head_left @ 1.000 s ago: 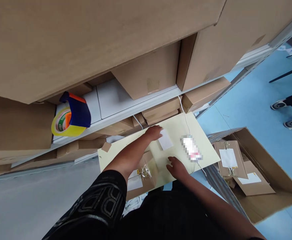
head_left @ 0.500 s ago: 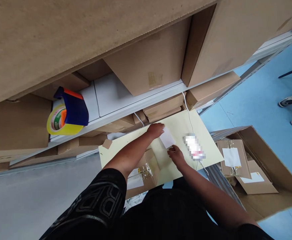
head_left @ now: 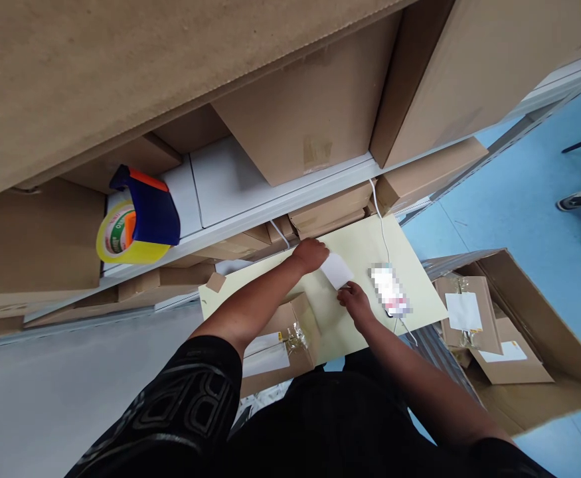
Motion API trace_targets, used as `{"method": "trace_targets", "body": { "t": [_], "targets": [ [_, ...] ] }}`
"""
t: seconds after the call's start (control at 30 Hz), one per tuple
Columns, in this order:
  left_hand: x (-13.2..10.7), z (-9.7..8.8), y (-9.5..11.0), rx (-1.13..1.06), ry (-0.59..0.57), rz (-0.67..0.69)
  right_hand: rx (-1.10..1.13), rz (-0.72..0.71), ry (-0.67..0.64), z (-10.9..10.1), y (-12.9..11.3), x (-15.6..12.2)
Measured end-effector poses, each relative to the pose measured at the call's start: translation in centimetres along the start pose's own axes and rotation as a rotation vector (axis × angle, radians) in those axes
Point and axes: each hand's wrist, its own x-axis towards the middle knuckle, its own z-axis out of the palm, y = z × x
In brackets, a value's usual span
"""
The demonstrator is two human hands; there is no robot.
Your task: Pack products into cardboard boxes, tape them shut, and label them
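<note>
Right hand [head_left: 356,305] has moved in since the earlier frame and now meets the one white slip [head_left: 337,270], which lies over the bench's [head_left: 330,335] far middle. Its fingers are bent nearly together at the slip's near corner; whether they grip, I cannot tell. Left hand [head_left: 310,255] is closed on the slip's opposite corner. Also on the bench are three things: one taped parcel [head_left: 297,358] at its near edge, one brown scrap [head_left: 216,282] at its left end, one blurred device [head_left: 390,290] toward its right. Right of the bench, one open carton [head_left: 559,299] shows two labelled parcels [head_left: 463,312]; farther right are another person's two shoes [head_left: 573,201]. Beyond the bench, one tape dispenser [head_left: 153,212] sits on a shelf [head_left: 230,176].
</note>
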Motion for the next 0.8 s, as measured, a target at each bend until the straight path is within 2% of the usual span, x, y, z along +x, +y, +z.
{"method": "trace_targets", "body": {
  "t": [0.13, 0.27, 0.37, 0.43, 0.53, 0.67, 0.8],
  "targets": [
    [-1.1, -1.0, 1.0, 0.099, 0.046, 0.170, -0.159, -0.004, 0.043, -0.3, -0.2, -0.7],
    [-1.8, -1.9, 2.0, 0.067, 0.048, 0.201, -0.389, -0.181, 0.140, -0.8, -1.2, -2.5],
    [-2.3, -2.3, 3.0, -0.008, 0.039, 0.236, -0.323, -0.307, 0.101, -1.4, -2.6, -4.1],
    [-2.7, -2.4, 3.8, -0.088, 0.014, 0.274, -0.236, -0.342, 0.075, -1.9, -3.6, -4.9],
    [-3.3, -2.2, 4.8, -0.223, -0.050, 0.347, -0.181, -0.289, 0.087, -2.6, -4.4, -5.4],
    [-3.1, -1.1, 5.3, -0.338, -0.134, 0.406, -0.093, -0.100, 0.151, -3.0, -4.1, -5.2],
    [-1.9, 0.1, 4.7, -0.359, -0.118, 0.371, 0.036, -0.003, 0.137, -3.2, -3.1, -5.1]
  ]
}}
